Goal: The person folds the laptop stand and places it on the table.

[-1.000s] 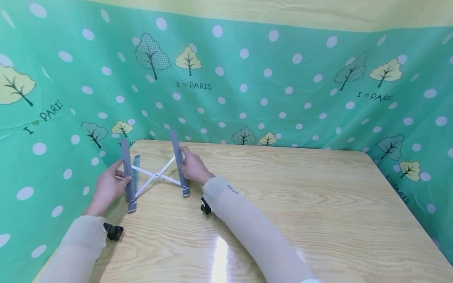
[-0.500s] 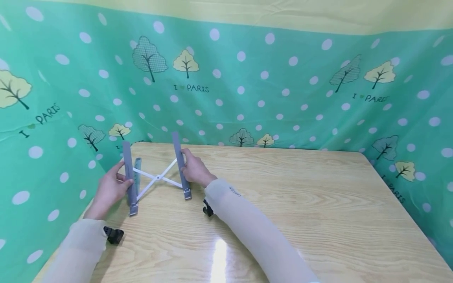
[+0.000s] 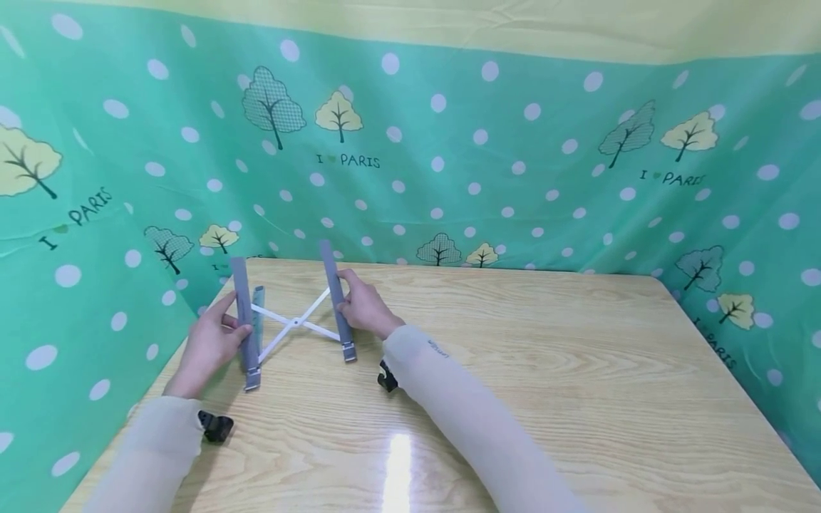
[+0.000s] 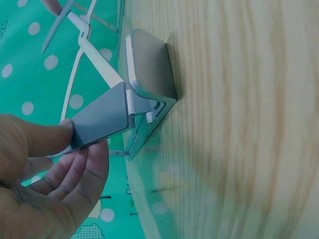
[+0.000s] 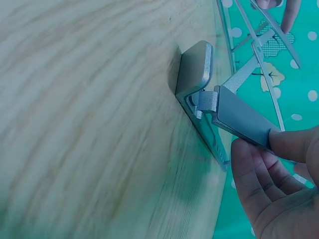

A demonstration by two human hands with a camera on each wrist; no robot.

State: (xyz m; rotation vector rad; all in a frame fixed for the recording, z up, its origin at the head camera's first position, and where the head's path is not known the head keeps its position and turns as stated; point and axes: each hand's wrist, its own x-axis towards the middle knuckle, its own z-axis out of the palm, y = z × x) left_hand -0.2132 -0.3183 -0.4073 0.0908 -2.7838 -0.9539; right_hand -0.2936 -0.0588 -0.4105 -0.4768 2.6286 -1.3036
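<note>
The left hand [image 3: 212, 347] and right hand [image 3: 367, 306] each pinch one side of the grey metal X-braced folding stand [image 3: 296, 323] between them; matched pressure should prevent twisting.

Matt metal stand [image 3: 296, 322], glossy wood-grain table [image 3: 545, 370]

Left hand [image 3: 214, 342] in a pinch grip: thumb [image 4: 47, 135] one side, fingers [image 4: 94, 167] bent on the other. Right hand [image 3: 367, 306] mirrors it, thumb opposing fingers. Hands apart, facing each other, right slightly further forward. Left arm [image 3: 150, 452] in from bottom left; right arm [image 3: 474, 406] slanting up-left from bottom centre. Both long-sleeved.
</note>
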